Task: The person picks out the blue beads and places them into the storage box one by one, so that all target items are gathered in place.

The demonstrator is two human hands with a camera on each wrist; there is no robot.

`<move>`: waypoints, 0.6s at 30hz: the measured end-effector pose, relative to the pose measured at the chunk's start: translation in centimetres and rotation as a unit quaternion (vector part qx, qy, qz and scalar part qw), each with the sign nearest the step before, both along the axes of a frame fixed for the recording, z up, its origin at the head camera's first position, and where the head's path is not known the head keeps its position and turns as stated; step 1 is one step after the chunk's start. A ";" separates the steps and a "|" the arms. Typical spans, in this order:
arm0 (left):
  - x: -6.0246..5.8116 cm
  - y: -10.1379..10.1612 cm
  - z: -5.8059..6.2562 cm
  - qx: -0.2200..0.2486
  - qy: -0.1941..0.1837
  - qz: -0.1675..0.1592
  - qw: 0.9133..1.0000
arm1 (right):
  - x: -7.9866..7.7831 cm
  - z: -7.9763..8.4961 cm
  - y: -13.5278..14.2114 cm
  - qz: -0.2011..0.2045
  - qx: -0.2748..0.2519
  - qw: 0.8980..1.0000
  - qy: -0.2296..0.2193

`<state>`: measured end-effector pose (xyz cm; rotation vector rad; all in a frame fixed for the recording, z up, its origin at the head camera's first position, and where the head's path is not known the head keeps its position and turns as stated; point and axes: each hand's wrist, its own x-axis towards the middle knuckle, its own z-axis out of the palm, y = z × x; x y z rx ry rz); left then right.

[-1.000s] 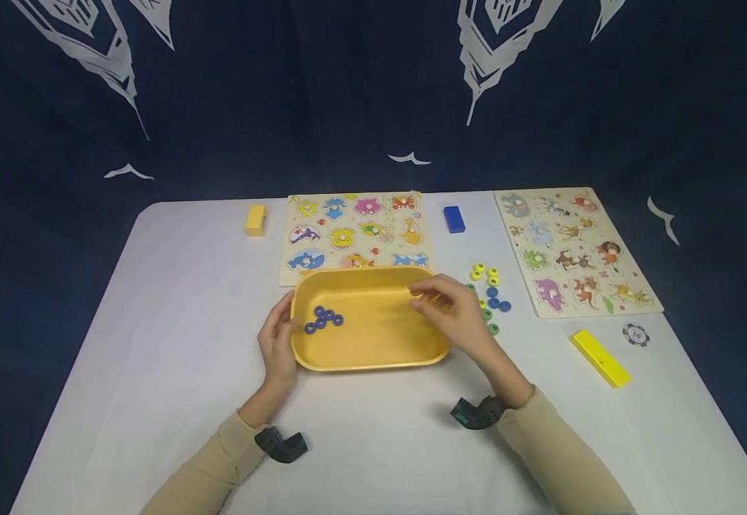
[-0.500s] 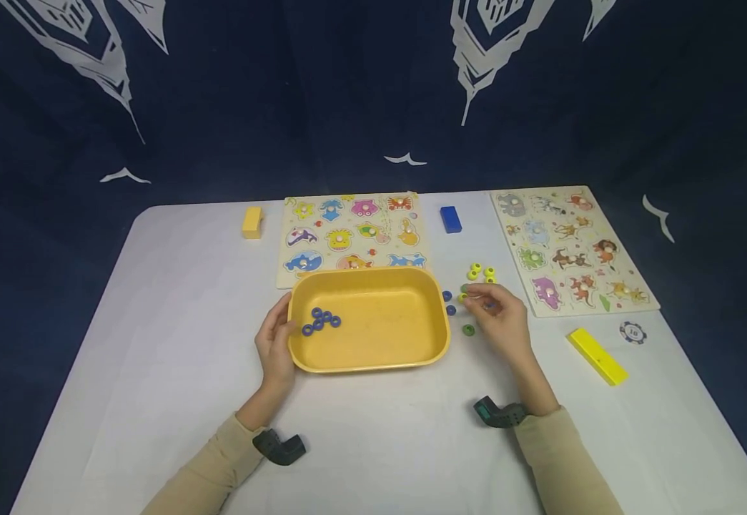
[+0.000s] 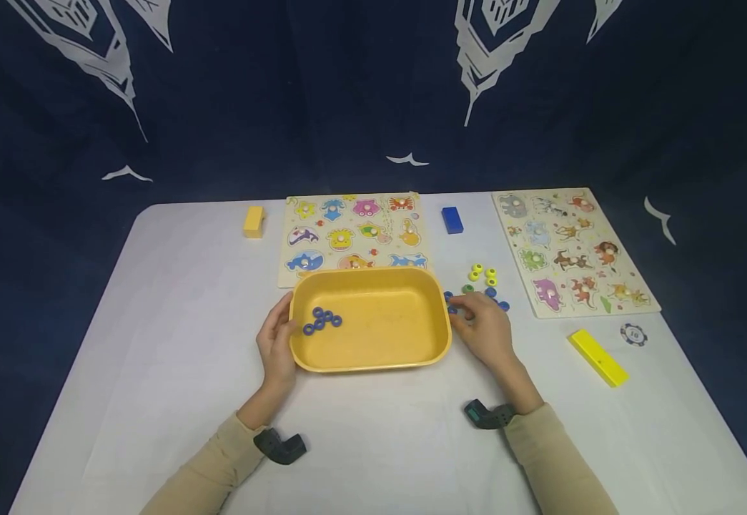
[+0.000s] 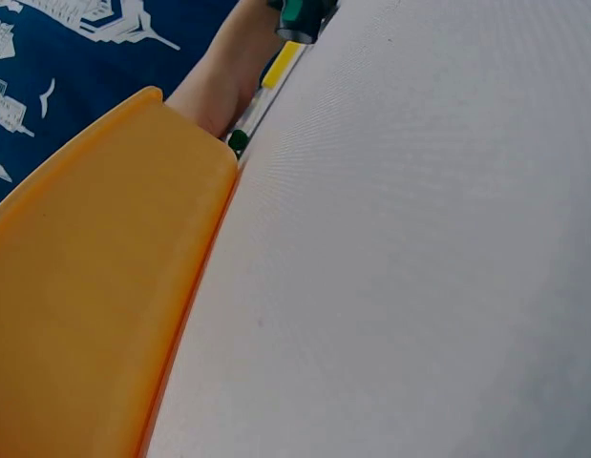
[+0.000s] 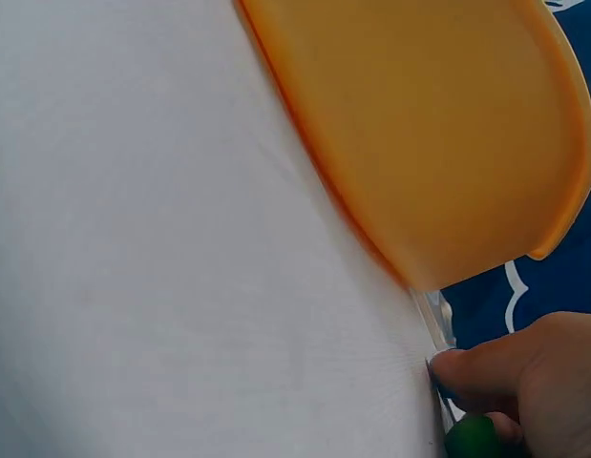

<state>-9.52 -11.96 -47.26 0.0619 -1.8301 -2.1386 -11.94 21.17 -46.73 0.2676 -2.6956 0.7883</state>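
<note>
My left hand point(image 3: 278, 345) grips the left end of a yellow tray point(image 3: 373, 368). Several dark blue ring beads point(image 3: 319, 324) lie together in the tray's left part. Just outside the tray's right end, my right hand point(image 3: 485, 332) pinches a blue bead point(image 3: 452, 310) between thumb and fingers at table level. Another blue bead point(image 3: 448, 295) sits against the tray wall. Behind that hand lie yellow beads point(image 3: 477, 268), a green bead point(image 3: 468, 288) and more blue beads point(image 3: 491, 292), partly covered. The right wrist view has a green bead point(image 5: 473, 437) under the right hand point(image 5: 553, 377).
A sea-animal puzzle board point(image 3: 354, 232) lies behind the tray, which overlaps its front edge. Another animal puzzle board point(image 3: 572, 250) is at the right. Around them are a yellow-orange block point(image 3: 254, 222), a blue block point(image 3: 452, 220), a long yellow block point(image 3: 598, 357) and a poker chip point(image 3: 633, 335).
My right hand has moved from above the tray's right part out over the beads, then back left to the bead beside the tray. The left hand and the beads inside have stayed put.
</note>
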 end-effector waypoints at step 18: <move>0.1 -0.1 0.2 0.004 0.004 -0.006 1.000 | -1.2 7.8 -3.7 0.100 -0.158 0.982 -0.040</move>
